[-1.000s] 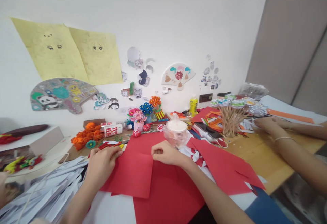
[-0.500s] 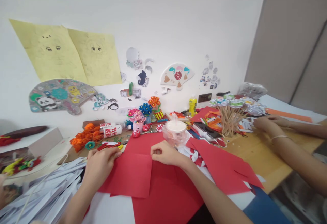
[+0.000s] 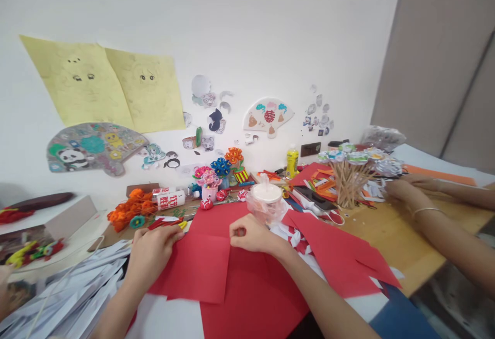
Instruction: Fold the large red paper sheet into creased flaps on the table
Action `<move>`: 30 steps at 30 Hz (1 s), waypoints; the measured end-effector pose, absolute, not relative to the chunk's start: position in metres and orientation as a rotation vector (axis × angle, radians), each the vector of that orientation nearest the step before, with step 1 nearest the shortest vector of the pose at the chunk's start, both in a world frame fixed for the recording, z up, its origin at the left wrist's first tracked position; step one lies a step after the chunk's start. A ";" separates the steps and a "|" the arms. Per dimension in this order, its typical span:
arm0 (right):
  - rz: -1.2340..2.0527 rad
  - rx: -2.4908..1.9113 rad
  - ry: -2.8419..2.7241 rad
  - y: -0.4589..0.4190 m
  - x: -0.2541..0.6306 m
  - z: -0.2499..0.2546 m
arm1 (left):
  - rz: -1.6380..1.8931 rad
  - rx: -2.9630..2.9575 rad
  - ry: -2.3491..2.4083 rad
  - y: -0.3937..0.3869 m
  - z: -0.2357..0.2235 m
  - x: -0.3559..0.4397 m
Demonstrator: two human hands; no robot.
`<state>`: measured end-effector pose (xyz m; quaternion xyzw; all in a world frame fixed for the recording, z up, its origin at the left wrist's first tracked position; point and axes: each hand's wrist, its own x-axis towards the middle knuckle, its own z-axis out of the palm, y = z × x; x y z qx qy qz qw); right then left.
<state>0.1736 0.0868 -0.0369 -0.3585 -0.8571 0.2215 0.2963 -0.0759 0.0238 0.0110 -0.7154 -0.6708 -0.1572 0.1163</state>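
A piece of red paper (image 3: 199,269) lies in front of me, over a larger red sheet (image 3: 255,298). My left hand (image 3: 157,251) is closed at its upper left edge, the fingertips together on the paper. At the upper right corner, my right hand (image 3: 251,233) pinches the paper between thumb and curled fingers. Just beyond my right hand stands a lidded plastic cup (image 3: 266,195) in a clear bag. More red paper (image 3: 344,256) lies to the right of my right forearm.
White paper strips (image 3: 73,287) are heaped at the left. Orange pipe-cleaner flowers (image 3: 131,210), a white bottle (image 3: 170,199) and a yellow bottle (image 3: 292,161) stand along the back. At right are sticks with paper flowers (image 3: 350,182) and another person's hands (image 3: 402,189).
The view has shifted very slightly. Both my hands keep their hold on the red paper, which stays in nearly the same place.
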 end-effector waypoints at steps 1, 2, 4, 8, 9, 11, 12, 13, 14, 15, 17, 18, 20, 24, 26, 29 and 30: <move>0.556 -0.977 -2.266 0.087 0.174 -0.037 | -0.498 -2.074 -1.986 0.024 0.011 -0.080; 0.532 -1.004 -2.248 0.088 0.175 -0.037 | -0.548 -2.053 -2.017 0.025 0.011 -0.084; 0.530 -1.045 -2.201 0.090 0.175 -0.039 | -0.654 -2.025 -2.085 0.027 0.011 -0.091; 0.614 -1.042 -2.063 0.094 0.173 -0.041 | -0.741 -2.036 -2.112 0.029 0.009 -0.088; 0.629 -1.028 -2.025 0.095 0.173 -0.041 | -0.749 -2.062 -2.115 0.028 0.009 -0.084; 0.664 -0.999 -1.949 0.097 0.172 -0.043 | -0.754 -2.136 -2.112 0.027 0.008 -0.074; 0.690 -0.990 -1.915 0.098 0.172 -0.044 | -0.750 -2.184 -2.104 0.026 0.008 -0.068; 0.720 -0.987 -1.889 0.099 0.172 -0.045 | -0.750 -2.226 -2.092 0.024 0.009 -0.063; 0.755 -0.991 -1.876 0.099 0.172 -0.046 | -0.753 -2.275 -2.078 0.022 0.009 -0.058; 0.798 -0.993 -1.876 0.100 0.172 -0.046 | -0.764 -2.298 -2.071 0.021 0.010 -0.054; 0.903 -0.990 -1.890 0.101 0.173 -0.048 | -0.743 -2.336 -2.053 0.019 0.010 -0.048; 0.950 -0.996 -1.883 0.101 0.173 -0.048 | -0.713 -2.360 -2.045 0.019 0.009 -0.046; 1.004 -1.018 -1.851 0.101 0.173 -0.047 | -0.681 -2.417 -2.020 0.019 0.008 -0.044; 0.991 -0.953 -1.873 0.097 0.171 -0.044 | -0.844 -2.493 -1.973 0.020 0.004 -0.036; 0.997 -0.884 -1.917 0.094 0.170 -0.043 | -0.864 -2.535 -1.990 0.019 0.003 -0.030; 0.998 -0.840 -1.949 0.092 0.167 -0.042 | -0.859 -2.562 -1.995 0.016 0.002 -0.020; 0.991 -0.836 -1.952 0.092 0.166 -0.042 | -0.863 -2.564 -1.995 0.015 0.002 -0.018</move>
